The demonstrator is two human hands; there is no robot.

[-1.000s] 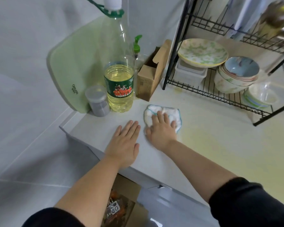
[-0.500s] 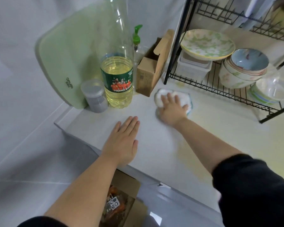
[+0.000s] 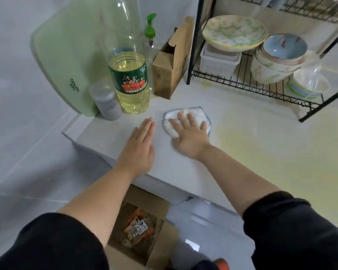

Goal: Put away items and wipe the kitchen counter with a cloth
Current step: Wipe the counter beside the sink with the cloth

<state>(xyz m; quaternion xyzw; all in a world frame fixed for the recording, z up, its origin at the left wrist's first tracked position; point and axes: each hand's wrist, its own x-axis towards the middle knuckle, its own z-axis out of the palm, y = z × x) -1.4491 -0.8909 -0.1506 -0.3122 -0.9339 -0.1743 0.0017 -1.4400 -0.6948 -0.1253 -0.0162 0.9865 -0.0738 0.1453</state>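
Right hand (image 3: 189, 137) pressed flat, fingers spread, on the white cloth (image 3: 195, 116); left hand (image 3: 138, 149) rests open-palmed on the counter (image 3: 252, 152) beside.

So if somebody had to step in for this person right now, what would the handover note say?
Right hand: pressed flat on the white cloth, fingers spread, no closed grip.
Left hand: flat on the counter, empty.
Cloth lies mid-counter, in front of the cardboard box and to the right of the oil bottle.
Done: wiping is under way here.
Left: oil bottle, small grey jar, box and green board are all on the counter; yellowish patches show near the dish rack.
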